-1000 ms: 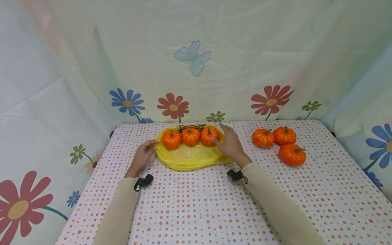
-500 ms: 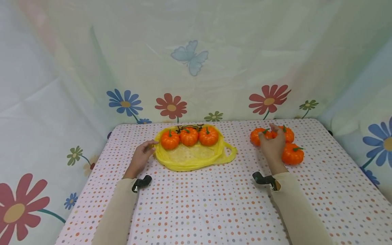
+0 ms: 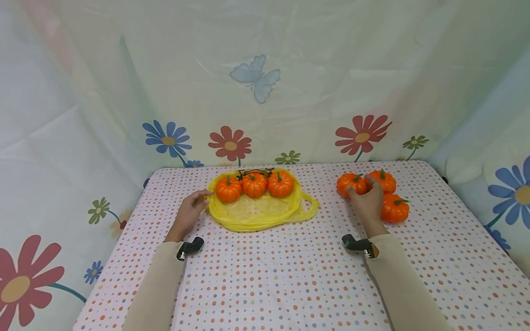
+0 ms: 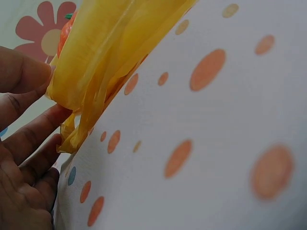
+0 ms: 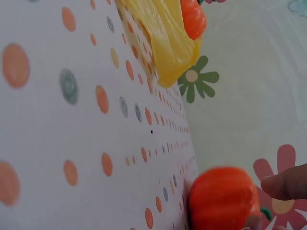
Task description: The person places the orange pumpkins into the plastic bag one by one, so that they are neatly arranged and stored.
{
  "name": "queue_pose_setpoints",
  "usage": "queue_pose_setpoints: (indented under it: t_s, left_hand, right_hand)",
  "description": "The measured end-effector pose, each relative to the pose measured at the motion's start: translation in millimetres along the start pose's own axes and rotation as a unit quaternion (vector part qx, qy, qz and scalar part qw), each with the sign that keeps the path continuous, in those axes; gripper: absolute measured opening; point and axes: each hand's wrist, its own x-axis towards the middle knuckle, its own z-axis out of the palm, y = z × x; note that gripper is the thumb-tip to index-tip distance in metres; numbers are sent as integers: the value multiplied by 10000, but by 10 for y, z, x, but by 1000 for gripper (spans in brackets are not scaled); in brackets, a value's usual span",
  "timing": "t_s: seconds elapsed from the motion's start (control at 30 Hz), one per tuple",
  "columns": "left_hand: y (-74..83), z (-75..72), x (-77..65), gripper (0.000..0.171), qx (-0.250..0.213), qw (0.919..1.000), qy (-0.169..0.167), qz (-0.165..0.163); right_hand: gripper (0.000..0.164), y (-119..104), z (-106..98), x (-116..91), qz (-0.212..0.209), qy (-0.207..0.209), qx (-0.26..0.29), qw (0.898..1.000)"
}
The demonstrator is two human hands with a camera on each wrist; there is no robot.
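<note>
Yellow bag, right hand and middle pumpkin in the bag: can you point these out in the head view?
Yellow bag (image 3: 254, 224), head view, on its front wall.
Right hand (image 3: 370, 202), head view, on its back.
Middle pumpkin (image 3: 254, 187), head view, on its front side.

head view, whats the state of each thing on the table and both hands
Yellow bag: mouth open, lying on the table
Three bagged pumpkins: in a row at the bag's far side, stems up
Three loose pumpkins: outside the bag, bunched together
Left hand: fingertips at the bag's left edge; pinching or only touching, unclear
Right hand: thumb and fingers spread about the leftmost loose pumpkin
</note>
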Motion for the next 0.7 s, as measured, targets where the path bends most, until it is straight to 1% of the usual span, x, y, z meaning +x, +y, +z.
queue_pose_setpoints:
  t_s: [0.2,0.37,0.47,0.57,0.7]
  left_hand:
    - [24,1,-13,29,28,10000,11,29]
    - [39,13,-17,29,46,10000,26,-42]
    - [42,12,-15,29,28,10000,11,-46]
    - [40,7,-14,28,2,10000,4,-47]
    - [34,1,-15,28,-20,10000,-1,-65]
  right_hand:
    - [71,22,24,-3,85,-245,26,9997]
    - [87,112,42,29,-108,-864,-329,9957]
    - [96,170,52,48,-228,-1118,-449,9925]
    - [98,204,54,58,-194,-1172,-261,9926]
    - [92,230,48,70,-21,-1218,123,9925]
